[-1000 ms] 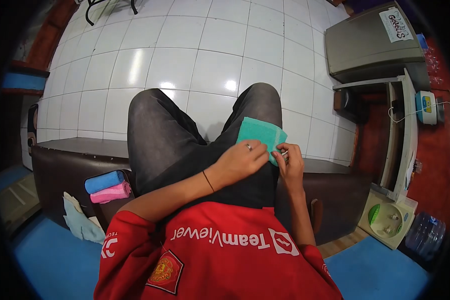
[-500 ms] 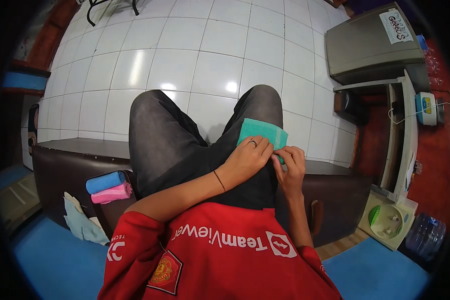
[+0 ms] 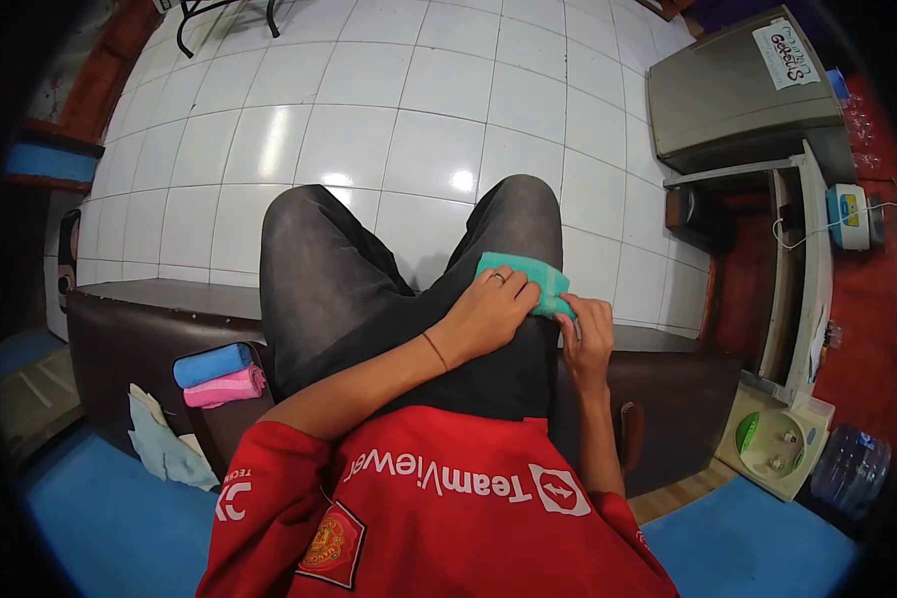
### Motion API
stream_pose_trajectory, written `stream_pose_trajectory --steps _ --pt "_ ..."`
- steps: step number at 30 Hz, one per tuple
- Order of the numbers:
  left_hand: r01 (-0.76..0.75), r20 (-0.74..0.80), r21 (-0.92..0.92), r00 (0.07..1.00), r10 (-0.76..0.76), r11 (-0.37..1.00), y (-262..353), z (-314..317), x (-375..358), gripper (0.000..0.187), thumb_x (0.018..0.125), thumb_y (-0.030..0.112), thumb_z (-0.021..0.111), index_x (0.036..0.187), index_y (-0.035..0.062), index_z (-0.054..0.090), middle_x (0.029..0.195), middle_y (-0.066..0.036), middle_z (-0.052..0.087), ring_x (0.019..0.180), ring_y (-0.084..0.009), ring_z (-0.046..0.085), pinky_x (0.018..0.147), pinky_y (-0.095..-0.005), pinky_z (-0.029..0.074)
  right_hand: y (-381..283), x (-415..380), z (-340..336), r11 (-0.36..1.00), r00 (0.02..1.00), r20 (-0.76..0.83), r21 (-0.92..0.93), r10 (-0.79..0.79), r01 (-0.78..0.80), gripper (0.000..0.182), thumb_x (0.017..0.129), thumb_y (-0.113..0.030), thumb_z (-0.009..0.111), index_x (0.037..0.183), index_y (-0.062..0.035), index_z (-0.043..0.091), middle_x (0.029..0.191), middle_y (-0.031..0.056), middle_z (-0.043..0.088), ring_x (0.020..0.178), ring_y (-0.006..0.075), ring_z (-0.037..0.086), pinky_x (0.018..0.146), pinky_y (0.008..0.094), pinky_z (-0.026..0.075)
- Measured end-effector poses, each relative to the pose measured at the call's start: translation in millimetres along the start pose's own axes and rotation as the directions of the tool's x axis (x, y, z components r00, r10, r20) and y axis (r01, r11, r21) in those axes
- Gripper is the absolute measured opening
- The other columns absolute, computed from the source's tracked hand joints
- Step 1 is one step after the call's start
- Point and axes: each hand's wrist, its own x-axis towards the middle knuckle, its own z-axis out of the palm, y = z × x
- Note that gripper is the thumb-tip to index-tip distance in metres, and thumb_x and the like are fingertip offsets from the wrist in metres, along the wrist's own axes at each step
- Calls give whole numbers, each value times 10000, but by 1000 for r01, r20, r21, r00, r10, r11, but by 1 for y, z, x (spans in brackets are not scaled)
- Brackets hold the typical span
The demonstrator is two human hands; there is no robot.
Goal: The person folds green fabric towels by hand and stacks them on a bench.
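Observation:
A teal cloth [image 3: 520, 271] lies over my right thigh, its near end folded or rolled up. My left hand [image 3: 498, 307], with a ring on one finger, presses on its near left part with bent fingers. At the right end of the cloth, my right hand [image 3: 590, 331] pinches the rolled edge between thumb and fingers. To my left, a blue rolled cloth [image 3: 212, 366] and a pink rolled cloth [image 3: 225, 387] rest side by side on the dark seat.
I sit on a dark brown bench [image 3: 159, 324]. Pale cloths [image 3: 169, 448] hang over its rear edge. White floor tiles [image 3: 439, 140] stretch ahead. On the right stand a grey fridge [image 3: 738, 105], a white shelf unit [image 3: 812, 269], an upturned fan-like appliance [image 3: 772, 444] and a water jug [image 3: 850, 468].
The near end of the teal cloth has been turned further over, so less of it lies flat. Both hands have stayed on it, shifting slightly.

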Motion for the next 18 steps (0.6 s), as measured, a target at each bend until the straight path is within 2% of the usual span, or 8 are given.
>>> stream_pose_trajectory --steps 1,3,8,10,11,12,14,18 --pt "2 63 -11 998 -1 1000 2 -3 -4 199 813 66 572 1010 41 576 899 -113 554 871 -287 550 749 -380 433 -1 -2 -3 1000 999 28 3 -24 24 241 800 -62 716 1026 -14 650 925 119 613 848 297 551 742 378 450" --pt "1 69 -61 998 3 998 2 -6 -10 189 814 82 580 999 45 578 893 -114 557 865 -286 553 745 -387 435 -2 -8 -4 999 997 58 7 -43 43 215 816 -61 701 1016 -10 643 912 121 614 831 300 548 738 379 447" --pt "16 56 -173 998 -7 985 2 -15 1 212 800 115 597 1002 51 585 907 -108 562 847 -279 570 753 -387 456 -8 -4 -1 980 976 130 78 172 -183 168 863 -65 658 1015 0 631 887 129 612 799 302 540 717 383 445" --pt "-61 -99 46 993 65 997 14 -21 9 256 772 97 595 1021 37 587 924 -108 560 875 -270 582 780 -363 476 -10 -1 0 966 968 122 115 217 -231 158 870 -67 653 1009 2 623 874 131 605 786 297 537 710 380 446" --pt "-80 23 82 997 78 993 21 -16 5 300 743 78 597 1034 3 580 933 -111 554 924 -260 578 814 -348 489 -11 0 0 948 958 119 150 263 -279 149 878 -70 648 1003 3 615 862 134 598 773 291 535 704 377 447" --pt "-78 24 82 997 76 994 25 -15 3 300 743 78 597 1034 3 580 933 -111 554 924 -260 578 814 -348 489 -12 2 -1 948 957 120 151 263 -279 149 878 -70 648 1003 3 615 862 134 598 773 291 535 704 377 447" --pt "-101 -7 166 995 103 981 31 -14 2 278 734 61 590 999 -24 572 919 -116 548 938 -255 574 834 -358 492 -15 4 -4 852 854 207 128 477 -507 135 895 -83 635 994 2 601 834 130 591 762 285 536 698 378 448" --pt "-51 -16 144 998 53 988 22 -5 6 237 727 51 586 952 -22 580 920 -119 558 918 -260 578 849 -361 491 -12 7 5 902 899 143 74 413 -426 132 908 -96 625 985 5 589 873 142 591 808 287 552 723 382 456"
